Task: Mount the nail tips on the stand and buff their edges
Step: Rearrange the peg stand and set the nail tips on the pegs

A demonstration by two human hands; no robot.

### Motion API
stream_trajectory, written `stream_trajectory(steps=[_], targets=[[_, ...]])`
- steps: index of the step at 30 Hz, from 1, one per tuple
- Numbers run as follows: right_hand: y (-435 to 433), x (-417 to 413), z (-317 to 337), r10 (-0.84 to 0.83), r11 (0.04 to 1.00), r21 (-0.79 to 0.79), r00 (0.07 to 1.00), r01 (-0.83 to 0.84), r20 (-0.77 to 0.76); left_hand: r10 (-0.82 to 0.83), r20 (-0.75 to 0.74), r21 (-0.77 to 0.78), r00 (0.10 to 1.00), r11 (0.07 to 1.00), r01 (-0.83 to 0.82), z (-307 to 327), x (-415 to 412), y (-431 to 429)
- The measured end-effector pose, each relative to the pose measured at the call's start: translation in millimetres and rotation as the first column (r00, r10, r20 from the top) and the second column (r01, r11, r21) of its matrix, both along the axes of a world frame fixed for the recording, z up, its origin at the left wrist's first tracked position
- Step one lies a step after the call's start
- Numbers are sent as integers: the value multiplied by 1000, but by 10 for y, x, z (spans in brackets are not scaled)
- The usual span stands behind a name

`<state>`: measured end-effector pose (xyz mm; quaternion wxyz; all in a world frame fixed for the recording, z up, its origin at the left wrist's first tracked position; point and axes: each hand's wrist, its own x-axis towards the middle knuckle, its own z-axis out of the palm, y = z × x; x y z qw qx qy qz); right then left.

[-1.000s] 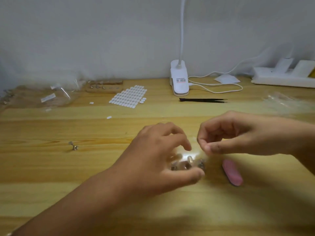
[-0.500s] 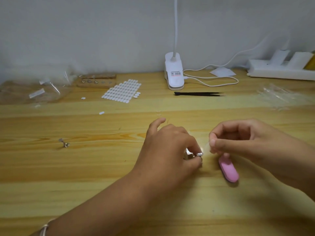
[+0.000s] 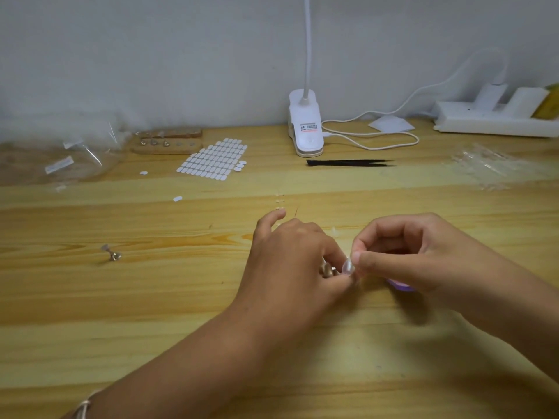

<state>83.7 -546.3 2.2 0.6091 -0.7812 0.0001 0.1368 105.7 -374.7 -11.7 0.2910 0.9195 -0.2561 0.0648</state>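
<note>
Right hand (image 3: 405,252) pinches the clear plastic nail tip (image 3: 348,265), left hand (image 3: 290,261) grips the little metal stand (image 3: 328,270). Tip's probably featherlight and slippery, so hold its sides.

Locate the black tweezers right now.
Head view: the black tweezers lie flat on the wooden table, far side, right of centre, just in front of the white clip lamp's base.

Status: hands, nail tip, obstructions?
Left hand pinches metal holder. Right hand pinches clear nail tip beside it. Pink buffer lies mostly hidden behind right hand.
</note>
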Motion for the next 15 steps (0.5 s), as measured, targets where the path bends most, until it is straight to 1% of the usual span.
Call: stream_trajectory(steps=[3, 6, 12, 15], targets=[[-4, 24, -3, -4, 1000, 18, 1000, 4, -8, -2, 0, 9, 1000, 1000, 2, -8, 8, -2], [-6, 50, 12, 29, 999, -27, 999, -29, -28, -1, -18, -3, 1000, 1000, 1, -13, 13, 2], [-47, 104, 46, 77, 995, -51, 994, -81, -73, -16, -58, -45, 998, 999, 13, -23, 11, 19], [-77, 122, 61, 102, 995, 29, 989, -100, -104, -16, -61, -46, 998, 999, 14, -27, 17, 19]])
